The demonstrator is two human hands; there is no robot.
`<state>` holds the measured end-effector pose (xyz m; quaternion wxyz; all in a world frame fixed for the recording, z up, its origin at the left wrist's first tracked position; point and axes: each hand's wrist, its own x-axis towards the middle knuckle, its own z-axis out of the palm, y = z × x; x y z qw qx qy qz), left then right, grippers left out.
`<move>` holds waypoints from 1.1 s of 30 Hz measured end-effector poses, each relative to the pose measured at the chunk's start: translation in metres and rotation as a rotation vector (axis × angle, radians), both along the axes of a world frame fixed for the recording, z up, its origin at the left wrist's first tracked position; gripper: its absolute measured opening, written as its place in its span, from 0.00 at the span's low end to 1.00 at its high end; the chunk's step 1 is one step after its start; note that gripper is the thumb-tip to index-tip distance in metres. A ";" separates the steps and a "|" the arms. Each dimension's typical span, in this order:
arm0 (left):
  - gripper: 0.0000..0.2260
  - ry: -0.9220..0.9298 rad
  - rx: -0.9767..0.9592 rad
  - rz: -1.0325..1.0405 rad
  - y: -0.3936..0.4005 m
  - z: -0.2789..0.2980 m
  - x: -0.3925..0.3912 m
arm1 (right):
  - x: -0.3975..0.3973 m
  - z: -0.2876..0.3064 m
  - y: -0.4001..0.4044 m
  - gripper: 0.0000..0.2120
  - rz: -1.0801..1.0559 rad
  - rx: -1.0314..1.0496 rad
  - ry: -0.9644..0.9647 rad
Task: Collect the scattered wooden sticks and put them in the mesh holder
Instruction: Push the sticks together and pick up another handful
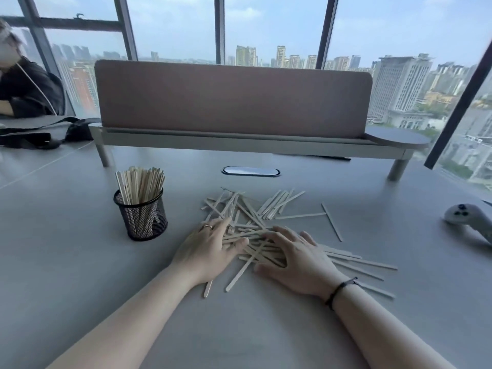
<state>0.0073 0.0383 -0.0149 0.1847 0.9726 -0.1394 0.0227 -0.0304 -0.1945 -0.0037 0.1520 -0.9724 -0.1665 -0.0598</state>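
— How's the light?

— Bright, soft daylight from the windows (271, 27) beyond the fingertips; hazy sky, no harsh sun.

— Shadows?

— Faint ones only, under both hands (210, 249) and beside the mesh holder (141, 217), left of the fingers. The table (80, 235) has a dull sheen; the oval plate (251, 171) past the fingers glares.

— Sharpness?

— Sticks (255, 209) near the fingers are fairly crisp. Window frames bow at the edges, and corners smear.

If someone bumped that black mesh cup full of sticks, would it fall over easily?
Probably fairly easily. The mesh holder is narrow, and its sticks stand well above the rim and lean sideways, so it looks top-heavy. Thin mesh suggests little weight, so on the smooth table it might slide first.
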 end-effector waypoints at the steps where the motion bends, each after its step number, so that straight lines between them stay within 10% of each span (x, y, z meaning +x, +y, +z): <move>1: 0.41 -0.002 -0.011 -0.014 -0.004 0.001 -0.002 | 0.002 -0.001 0.002 0.35 0.016 0.009 -0.037; 8: 0.48 -0.012 -0.023 -0.142 -0.011 0.002 -0.010 | 0.018 -0.007 -0.001 0.26 0.036 0.186 -0.010; 17: 0.17 -0.105 -0.213 -0.158 0.009 0.005 -0.012 | 0.030 -0.005 -0.002 0.35 0.040 0.185 -0.055; 23: 0.16 -0.148 -0.236 -0.154 0.011 0.011 -0.017 | 0.028 -0.005 0.000 0.38 -0.003 0.114 -0.095; 33: 0.20 -0.090 0.091 0.168 0.014 0.018 -0.022 | 0.027 -0.006 0.000 0.41 -0.023 0.059 -0.107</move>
